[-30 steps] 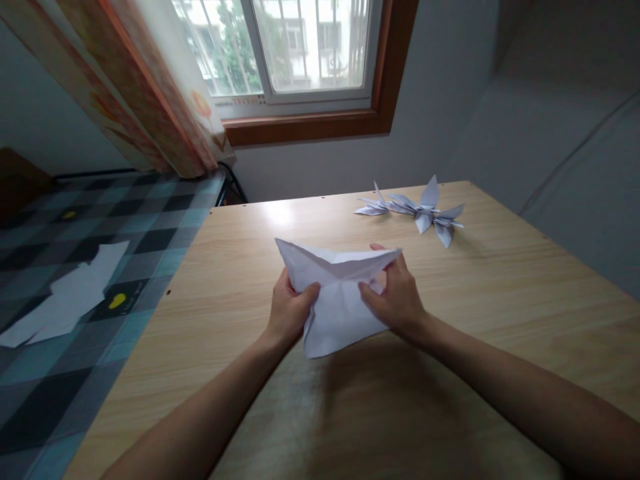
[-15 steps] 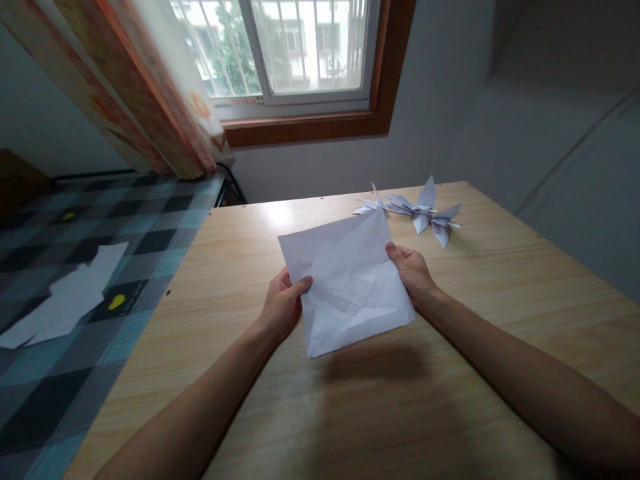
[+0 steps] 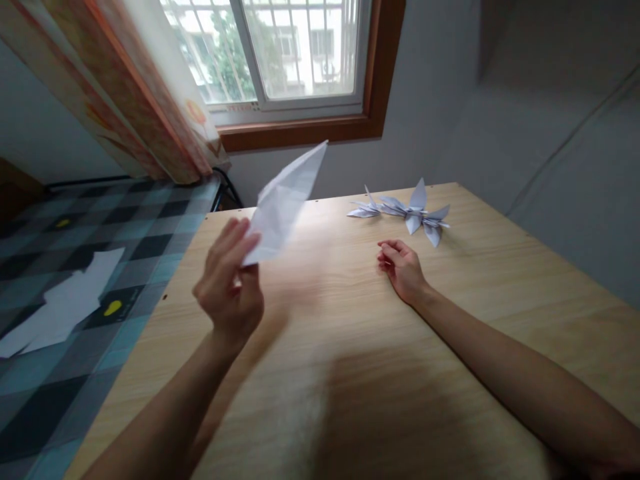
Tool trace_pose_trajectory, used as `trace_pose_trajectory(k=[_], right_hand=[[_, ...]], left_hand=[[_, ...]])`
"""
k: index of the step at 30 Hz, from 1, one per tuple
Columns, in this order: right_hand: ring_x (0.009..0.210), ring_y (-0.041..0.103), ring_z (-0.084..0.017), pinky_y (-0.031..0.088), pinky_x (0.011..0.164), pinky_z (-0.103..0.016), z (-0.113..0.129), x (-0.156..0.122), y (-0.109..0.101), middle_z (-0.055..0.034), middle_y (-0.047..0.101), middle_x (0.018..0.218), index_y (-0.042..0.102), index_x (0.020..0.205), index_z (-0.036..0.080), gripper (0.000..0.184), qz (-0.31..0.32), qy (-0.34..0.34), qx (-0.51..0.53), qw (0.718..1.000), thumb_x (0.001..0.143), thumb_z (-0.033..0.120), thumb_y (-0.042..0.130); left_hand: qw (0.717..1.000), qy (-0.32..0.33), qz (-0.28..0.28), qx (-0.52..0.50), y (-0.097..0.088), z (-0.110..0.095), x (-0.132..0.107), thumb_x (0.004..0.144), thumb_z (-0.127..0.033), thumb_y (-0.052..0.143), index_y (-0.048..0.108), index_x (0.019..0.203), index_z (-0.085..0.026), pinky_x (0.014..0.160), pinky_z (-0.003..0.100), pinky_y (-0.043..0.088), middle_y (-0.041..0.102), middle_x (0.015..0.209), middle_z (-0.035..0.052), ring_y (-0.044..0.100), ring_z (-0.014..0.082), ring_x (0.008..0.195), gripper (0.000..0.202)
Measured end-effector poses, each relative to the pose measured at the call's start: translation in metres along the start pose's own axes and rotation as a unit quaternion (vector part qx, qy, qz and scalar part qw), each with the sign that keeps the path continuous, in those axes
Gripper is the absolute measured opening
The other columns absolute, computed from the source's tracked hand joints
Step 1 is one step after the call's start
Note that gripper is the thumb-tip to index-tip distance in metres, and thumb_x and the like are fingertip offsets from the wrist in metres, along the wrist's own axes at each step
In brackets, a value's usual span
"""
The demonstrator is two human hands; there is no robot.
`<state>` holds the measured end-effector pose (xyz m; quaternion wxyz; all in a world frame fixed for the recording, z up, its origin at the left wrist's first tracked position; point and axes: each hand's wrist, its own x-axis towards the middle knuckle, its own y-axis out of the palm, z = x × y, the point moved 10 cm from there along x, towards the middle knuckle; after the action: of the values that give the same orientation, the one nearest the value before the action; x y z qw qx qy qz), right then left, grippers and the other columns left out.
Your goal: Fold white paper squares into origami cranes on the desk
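Note:
My left hand is raised above the wooden table and pinches a creased white paper sheet by one corner. The sheet tilts up toward the window and is seen nearly edge-on. My right hand rests on the table to the right, fingers loosely curled, holding nothing. Beyond it, near the table's far edge, lie folded white paper flowers.
To the left of the table is a bed with a checked blue-grey cover with white paper scraps on it. A patterned curtain and a window are at the back. A grey wall runs along the right.
The sheet was held flat in both hands over the table. My right hand has let go and dropped to the table; my left hand has swung the sheet up and to the left.

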<state>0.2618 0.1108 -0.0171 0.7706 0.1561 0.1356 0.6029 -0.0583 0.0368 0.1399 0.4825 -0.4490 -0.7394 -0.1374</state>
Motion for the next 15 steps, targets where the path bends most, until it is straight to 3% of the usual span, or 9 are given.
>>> trace_pose_trajectory(k=[1,3,5,7,9,11,13,15], right_hand=[[0.054,0.054,-0.009,0.043,0.05,-0.019,0.0,0.0,-0.001,0.0054,0.061,0.061,0.065,0.082,0.021,0.035,0.0,-0.002,0.01,1.0,0.063,0.045,0.082],[0.058,0.055,-0.01,0.045,0.053,-0.02,0.001,0.001,-0.004,0.0047,0.061,0.063,0.065,0.084,0.021,0.035,-0.006,-0.009,0.029,1.0,0.066,0.048,0.08],[0.062,0.057,-0.011,0.047,0.057,-0.021,0.001,0.003,-0.009,0.0042,0.062,0.067,0.063,0.089,0.022,0.037,-0.018,-0.021,0.042,0.999,0.069,0.051,0.077],[0.068,0.06,-0.012,0.049,0.062,-0.023,0.002,0.003,-0.013,0.003,0.064,0.075,0.06,0.096,0.024,0.04,-0.029,-0.043,0.03,0.998,0.074,0.055,0.073],[0.078,0.064,-0.015,0.053,0.069,-0.028,0.008,0.0,-0.011,-0.0007,0.066,0.089,0.058,0.103,0.025,0.042,-0.027,-0.087,-0.04,0.995,0.079,0.059,0.066],[0.097,0.065,-0.022,0.055,0.082,-0.037,0.02,-0.01,0.006,-0.0074,0.066,0.108,0.058,0.112,0.024,0.045,0.016,-0.164,-0.177,0.97,0.084,0.059,0.061],[0.12,0.058,-0.028,0.048,0.1,-0.047,0.025,-0.027,0.04,-0.0147,0.062,0.128,0.057,0.123,0.02,0.049,0.111,-0.254,-0.344,0.897,0.089,0.056,0.057],[0.141,0.042,-0.032,0.034,0.116,-0.053,0.014,-0.05,0.076,-0.0186,0.051,0.146,0.053,0.135,0.016,0.053,0.227,-0.31,-0.488,0.784,0.093,0.049,0.053]], left_hand=[[0.989,0.097,0.1,0.046,0.021,-0.023,-0.007,0.092,-0.024,0.055,0.07,0.101,-0.02,0.108,0.046,0.043,0.07,0.121,0.0055,0.056,0.0258,0.128,0.017],[0.938,0.187,0.268,0.115,0.06,-0.043,-0.034,0.094,-0.022,0.052,0.069,0.108,-0.022,0.104,0.046,0.046,0.069,0.124,0.0072,0.059,0.0269,0.126,0.022],[0.881,0.184,0.405,0.161,0.089,-0.039,-0.063,0.096,-0.026,0.049,0.07,0.101,-0.021,0.092,0.043,0.051,0.073,0.115,0.0082,0.067,0.0263,0.109,0.023],[0.839,0.14,0.495,0.176,0.105,-0.027,-0.084,0.095,-0.042,0.051,0.07,0.091,-0.02,0.08,0.041,0.053,0.076,0.096,0.0072,0.071,0.0252,0.089,0.03],[0.833,0.111,0.517,0.163,0.108,-0.02,-0.091,0.092,-0.054,0.052,0.07,0.094,-0.02,0.081,0.043,0.054,0.076,0.094,0.0077,0.071,0.0266,0.088,0.039],[0.857,0.089,0.484,0.152,0.105,-0.012,-0.084,0.094,-0.055,0.048,0.069,0.107,-0.02,0.089,0.046,0.052,0.075,0.108,0.0101,0.069,0.028,0.102,0.043],[0.882,0.066,0.434,0.175,0.101,0.001,-0.076,0.097,-0.05,0.044,0.065,0.123,-0.018,0.103,0.047,0.047,0.066,0.131,0.0132,0.059,0.0293,0.124,0.047],[0.87,0.046,0.433,0.232,0.103,0.02,-0.08,0.098,-0.048,0.043,0.055,0.14,-0.019,0.115,0.053,0.033,0.047,0.152,0.0131,0.038,0.0323,0.144,0.052]])
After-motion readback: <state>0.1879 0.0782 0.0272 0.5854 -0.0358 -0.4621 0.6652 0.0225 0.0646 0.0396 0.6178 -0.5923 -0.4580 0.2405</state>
